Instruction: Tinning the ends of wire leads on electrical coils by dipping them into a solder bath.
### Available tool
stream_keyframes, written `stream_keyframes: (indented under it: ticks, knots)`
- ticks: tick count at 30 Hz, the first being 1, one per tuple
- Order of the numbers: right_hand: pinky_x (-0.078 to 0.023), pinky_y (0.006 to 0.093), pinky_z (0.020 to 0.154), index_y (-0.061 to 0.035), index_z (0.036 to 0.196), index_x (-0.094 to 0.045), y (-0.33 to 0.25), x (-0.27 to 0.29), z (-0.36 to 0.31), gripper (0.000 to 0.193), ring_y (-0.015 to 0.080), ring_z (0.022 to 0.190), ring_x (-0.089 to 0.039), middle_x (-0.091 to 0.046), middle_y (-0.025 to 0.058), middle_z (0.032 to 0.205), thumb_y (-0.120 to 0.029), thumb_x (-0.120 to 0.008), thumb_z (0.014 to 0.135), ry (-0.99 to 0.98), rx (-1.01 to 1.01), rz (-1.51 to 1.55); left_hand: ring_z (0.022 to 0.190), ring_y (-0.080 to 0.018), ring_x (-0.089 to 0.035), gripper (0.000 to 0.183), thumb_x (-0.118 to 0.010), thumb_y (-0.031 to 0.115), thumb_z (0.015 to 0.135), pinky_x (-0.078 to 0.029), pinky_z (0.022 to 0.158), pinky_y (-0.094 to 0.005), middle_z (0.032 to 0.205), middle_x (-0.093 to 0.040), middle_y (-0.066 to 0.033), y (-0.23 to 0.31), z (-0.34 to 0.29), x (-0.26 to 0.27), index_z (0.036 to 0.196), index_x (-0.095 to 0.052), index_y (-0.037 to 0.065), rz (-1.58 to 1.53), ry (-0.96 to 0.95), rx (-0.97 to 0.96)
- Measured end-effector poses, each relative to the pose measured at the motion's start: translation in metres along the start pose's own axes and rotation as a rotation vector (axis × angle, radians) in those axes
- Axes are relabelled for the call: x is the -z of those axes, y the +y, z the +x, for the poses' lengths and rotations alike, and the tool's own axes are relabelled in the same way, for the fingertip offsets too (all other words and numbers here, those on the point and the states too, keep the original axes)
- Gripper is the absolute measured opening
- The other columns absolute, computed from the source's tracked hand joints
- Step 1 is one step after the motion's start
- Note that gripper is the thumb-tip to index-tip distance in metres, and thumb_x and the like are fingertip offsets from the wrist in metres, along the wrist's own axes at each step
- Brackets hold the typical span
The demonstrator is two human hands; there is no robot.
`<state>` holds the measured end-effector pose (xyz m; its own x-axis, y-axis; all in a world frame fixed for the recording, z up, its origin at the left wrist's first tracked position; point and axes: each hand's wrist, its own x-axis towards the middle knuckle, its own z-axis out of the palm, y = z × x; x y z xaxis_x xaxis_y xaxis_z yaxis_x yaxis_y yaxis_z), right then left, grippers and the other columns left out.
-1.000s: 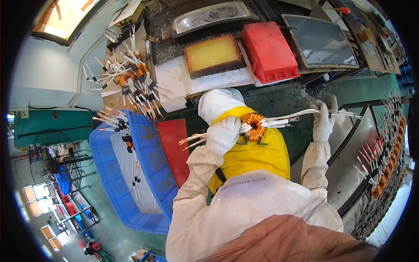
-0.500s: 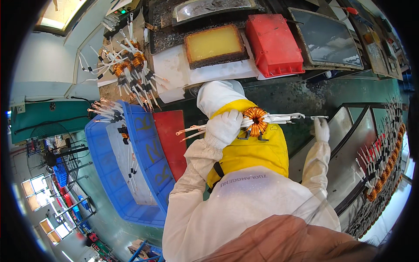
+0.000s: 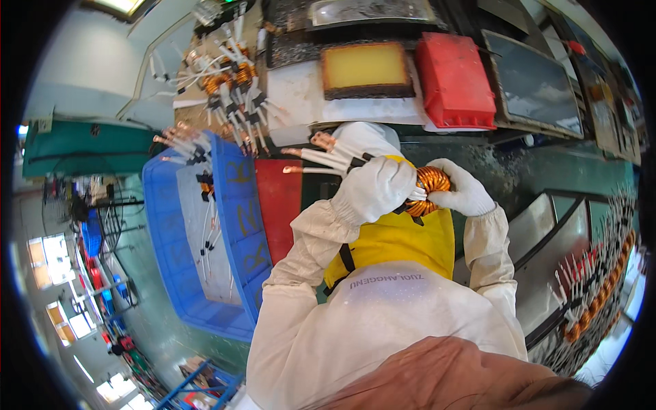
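Note:
A ring-shaped copper-wound coil (image 3: pixel 432 183) is held up over my yellow apron (image 3: pixel 389 246). My left hand (image 3: pixel 378 189), in a white glove, is closed round the coil's white lead wires (image 3: pixel 321 158), just beside the winding. The leads stick out to the left, with bare copper lugs at their ends and black sleeves near my fingers. My right hand (image 3: pixel 465 189), also gloved in white, grips the ring's right side between thumb and fingers. Part of the winding is hidden behind my hands.
A blue crate (image 3: pixel 236 225) with leaded coils stands left, beside a red panel (image 3: pixel 280 205). More coils (image 3: pixel 232 89) are heaped behind it. Ahead sit a tray of yellow material (image 3: pixel 365 68) and a red box (image 3: pixel 456 82). A rack of coils (image 3: pixel 594 301) is at right.
My right hand has come in from the far right to grip the coil. The coil has turned, and its leads now show in a bunch on the left side of my left hand.

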<state>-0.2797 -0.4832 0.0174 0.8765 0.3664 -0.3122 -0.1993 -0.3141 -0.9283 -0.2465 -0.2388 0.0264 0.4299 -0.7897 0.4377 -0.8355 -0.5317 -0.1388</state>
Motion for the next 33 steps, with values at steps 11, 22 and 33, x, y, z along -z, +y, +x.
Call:
stream_keyframes:
  ticks: [11, 22, 33]
  knots:
    - [-0.054, 0.0365, 0.081, -0.0065, 0.118, -0.056, -0.012, -0.044, 0.010, 0.053, 0.0334, 0.094, -0.067, -0.065, 0.0155, 0.105, -0.012, -0.077, 0.069, 0.281, 0.213, -0.371, 0.085, -0.0280, -0.065, 0.016, -0.068, 0.016, 0.084, -0.053, 0.077, -0.0367, 0.094, -0.065, -0.0104, 0.014, -0.033, 0.057, 0.097, -0.069, 0.007, -1.101, -0.100, 0.290]
    - [-0.054, 0.0367, 0.080, -0.0060, 0.113, -0.057, 0.023, -0.066, 0.008, 0.049, 0.0337, 0.092, -0.066, -0.063, 0.0149, 0.104, -0.003, -0.073, 0.066, 0.442, 0.321, -0.363, 0.084, -0.0155, -0.063, 0.033, -0.060, 0.023, 0.094, -0.051, 0.077, -0.0300, 0.096, -0.065, -0.0082, 0.010, -0.110, 0.042, 0.117, -0.061, -0.001, -1.554, 0.045, 1.410]
    - [-0.053, 0.0390, 0.084, -0.0049, 0.113, -0.056, 0.026, -0.077, 0.000, 0.053, 0.0363, 0.095, -0.065, -0.063, 0.0171, 0.105, -0.001, -0.069, 0.062, 0.490, 0.469, -0.463, 0.097, -0.0198, -0.065, 0.029, -0.058, 0.012, 0.095, -0.053, 0.088, -0.0331, 0.107, -0.065, -0.0115, 0.010, -0.093, 0.032, 0.119, -0.058, -0.004, -1.814, 0.529, 1.523]
